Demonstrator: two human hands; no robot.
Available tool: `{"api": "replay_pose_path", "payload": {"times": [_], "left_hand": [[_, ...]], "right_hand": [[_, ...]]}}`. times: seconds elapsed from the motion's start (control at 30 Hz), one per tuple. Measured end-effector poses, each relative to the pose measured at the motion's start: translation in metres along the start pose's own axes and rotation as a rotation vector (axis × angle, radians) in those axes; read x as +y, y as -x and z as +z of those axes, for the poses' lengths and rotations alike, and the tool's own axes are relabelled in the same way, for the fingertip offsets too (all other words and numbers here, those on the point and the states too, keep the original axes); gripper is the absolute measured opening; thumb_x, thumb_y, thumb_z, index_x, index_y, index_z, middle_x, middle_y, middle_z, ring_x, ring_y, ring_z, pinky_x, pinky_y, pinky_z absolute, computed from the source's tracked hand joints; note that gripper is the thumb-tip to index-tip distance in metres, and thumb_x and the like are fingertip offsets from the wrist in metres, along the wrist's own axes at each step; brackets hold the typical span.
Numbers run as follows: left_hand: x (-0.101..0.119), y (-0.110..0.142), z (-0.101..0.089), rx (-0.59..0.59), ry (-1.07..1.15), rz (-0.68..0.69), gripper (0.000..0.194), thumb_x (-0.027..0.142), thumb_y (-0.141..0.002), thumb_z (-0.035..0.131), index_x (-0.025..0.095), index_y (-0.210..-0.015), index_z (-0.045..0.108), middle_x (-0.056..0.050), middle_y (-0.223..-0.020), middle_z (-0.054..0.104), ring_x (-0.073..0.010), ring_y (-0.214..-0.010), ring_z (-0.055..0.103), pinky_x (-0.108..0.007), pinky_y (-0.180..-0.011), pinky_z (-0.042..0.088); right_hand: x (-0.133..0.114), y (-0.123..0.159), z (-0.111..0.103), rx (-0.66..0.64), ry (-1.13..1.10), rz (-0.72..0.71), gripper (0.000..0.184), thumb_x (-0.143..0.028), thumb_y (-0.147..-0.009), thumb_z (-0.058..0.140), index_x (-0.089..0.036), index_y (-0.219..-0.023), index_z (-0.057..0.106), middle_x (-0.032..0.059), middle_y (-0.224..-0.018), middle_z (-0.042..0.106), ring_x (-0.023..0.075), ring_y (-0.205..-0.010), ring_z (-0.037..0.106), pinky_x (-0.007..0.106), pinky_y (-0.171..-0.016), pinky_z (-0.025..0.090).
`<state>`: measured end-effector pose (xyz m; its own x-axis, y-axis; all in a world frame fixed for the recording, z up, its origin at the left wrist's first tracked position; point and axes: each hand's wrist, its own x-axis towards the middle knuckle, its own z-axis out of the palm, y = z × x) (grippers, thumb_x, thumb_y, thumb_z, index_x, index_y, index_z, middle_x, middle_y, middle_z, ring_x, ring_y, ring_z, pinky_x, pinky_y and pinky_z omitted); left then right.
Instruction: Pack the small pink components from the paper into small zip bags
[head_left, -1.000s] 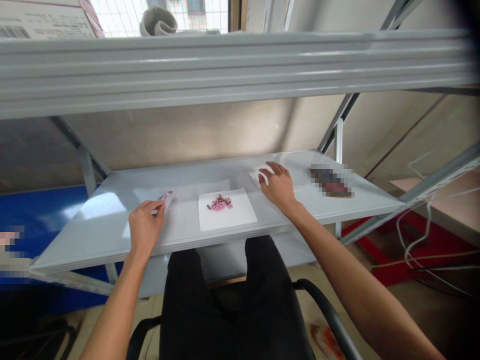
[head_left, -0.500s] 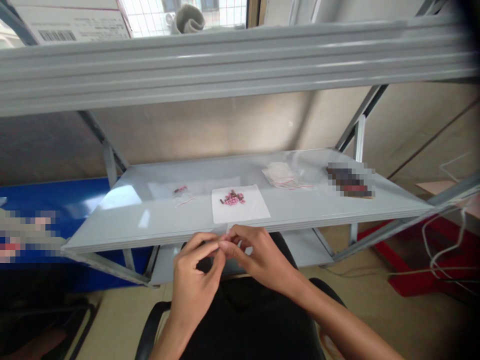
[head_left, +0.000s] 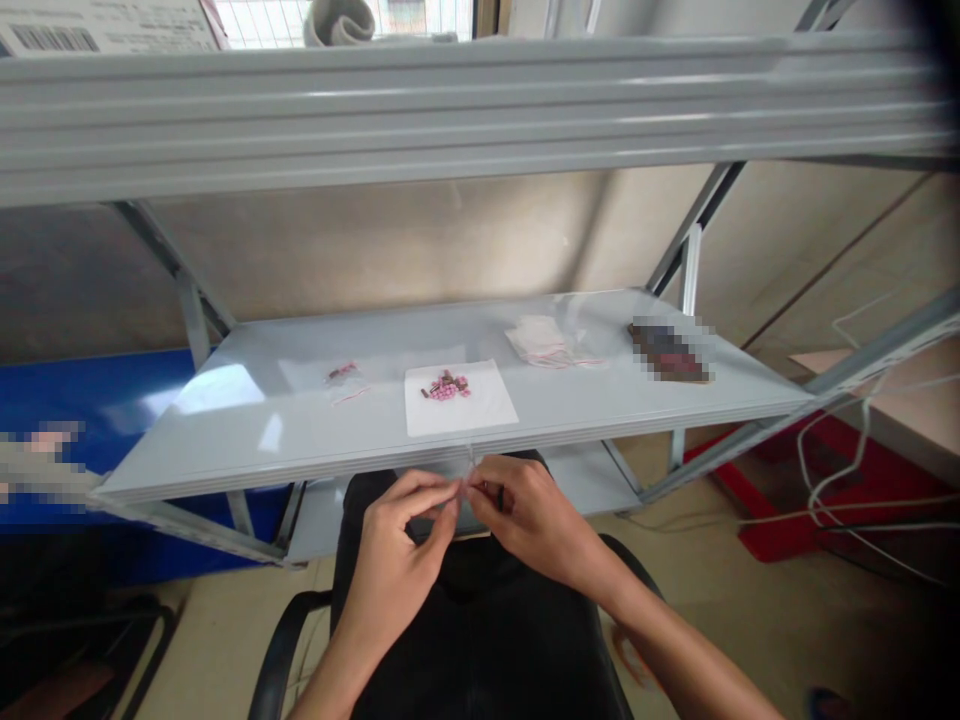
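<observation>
Head view: both hands are held low and close together, just in front of the sheet of white paper [head_left: 480, 415], over a lap in black trousers [head_left: 465, 625]. The left hand [head_left: 394, 540] is raised on a bent wrist, with its thumb and forefinger pinched together and the remaining fingers loosely curled. The right hand [head_left: 536, 510] is turned inward, its forearm angled in from the lower right, and its thumb and fingertips are also pinched. A small clear plastic piece [head_left: 469, 472] is grasped between the two pinches, just off the front edge of the sheet; its exact form is too thin and faint to be made out. On the sheet lies a small heap of pink and dark pieces [head_left: 444, 390]. To the left of the sheet, a little clear bag [head_left: 343, 375] with pink marks is lying on the grey metal shelf [head_left: 300, 445]. To the right of the sheet, a stack of clear bags [head_left: 541, 340] with pink edges is placed, and beyond it a pixelated object [head_left: 667, 352] cannot be identified. Below the sheet and to the left of the lap, a black chair armrest [head_left: 289, 625] is seen.
</observation>
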<state>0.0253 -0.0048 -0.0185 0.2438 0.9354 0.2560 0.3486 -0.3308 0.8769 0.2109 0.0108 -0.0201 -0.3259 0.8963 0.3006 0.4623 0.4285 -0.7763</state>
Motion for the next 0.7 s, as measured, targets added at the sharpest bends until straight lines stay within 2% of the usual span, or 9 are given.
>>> {"api": "replay_pose_path", "payload": {"times": [0.17,0.27,0.37,0.53,0.63,0.7], "left_hand": [[0.002,0.000,-0.004,-0.027,-0.045,-0.046,0.017,0.025,-0.094,0.066,0.022,-0.099,0.082,-0.004,-0.089,0.077,-0.0182,-0.080,0.073,-0.025,-0.072,0.056],[0.005,0.001,-0.006,-0.095,-0.020,-0.099,0.017,0.026,-0.093,0.066,0.020,-0.088,0.081,-0.003,-0.081,0.077,-0.0180,-0.074,0.072,-0.024,-0.067,0.054],[0.008,0.002,-0.006,-0.106,-0.019,-0.128,0.019,0.023,-0.090,0.064,0.018,-0.076,0.076,-0.002,-0.073,0.075,-0.0169,-0.068,0.070,-0.023,-0.064,0.052],[0.001,0.001,-0.004,-0.001,-0.186,-0.117,0.023,0.017,-0.084,0.060,0.019,-0.061,0.061,0.001,-0.058,0.063,-0.0138,-0.056,0.059,-0.023,-0.055,0.044],[-0.002,0.002,-0.007,0.130,-0.364,-0.102,0.020,0.017,-0.080,0.061,0.020,-0.060,0.060,0.002,-0.057,0.060,-0.0139,-0.054,0.056,-0.025,-0.056,0.042],[0.001,0.004,-0.007,0.167,-0.426,-0.082,0.019,0.018,-0.078,0.063,0.021,-0.060,0.057,0.002,-0.056,0.057,-0.0140,-0.052,0.053,-0.025,-0.055,0.041]], "right_hand": [[-0.001,0.000,-0.003,-0.010,-0.068,-0.033,0.019,-0.013,-0.092,0.060,-0.017,-0.074,0.061,-0.0047,-0.065,0.053,0.0089,-0.058,0.044,0.023,-0.058,0.030],[-0.002,-0.001,-0.005,-0.076,-0.099,-0.051,0.018,-0.014,-0.095,0.058,-0.018,-0.078,0.062,-0.0038,-0.069,0.056,0.0095,-0.062,0.048,0.023,-0.061,0.032],[-0.002,-0.001,-0.003,-0.149,-0.095,-0.094,0.021,-0.012,-0.098,0.052,-0.018,-0.078,0.058,-0.0019,-0.074,0.058,0.0108,-0.068,0.051,0.023,-0.065,0.034],[-0.002,0.003,0.006,-0.153,0.049,-0.105,0.025,-0.012,-0.097,0.050,-0.019,-0.072,0.048,-0.0009,-0.073,0.055,0.0117,-0.066,0.047,0.026,-0.065,0.032],[-0.001,0.005,0.010,-0.062,0.202,-0.037,0.025,-0.010,-0.087,0.056,-0.020,-0.067,0.044,-0.0025,-0.065,0.050,0.0112,-0.059,0.040,0.028,-0.060,0.028],[0.001,0.004,0.012,0.028,0.325,0.008,0.023,-0.009,-0.081,0.058,-0.020,-0.065,0.045,-0.0018,-0.063,0.050,0.0116,-0.058,0.040,0.029,-0.059,0.027]]}}
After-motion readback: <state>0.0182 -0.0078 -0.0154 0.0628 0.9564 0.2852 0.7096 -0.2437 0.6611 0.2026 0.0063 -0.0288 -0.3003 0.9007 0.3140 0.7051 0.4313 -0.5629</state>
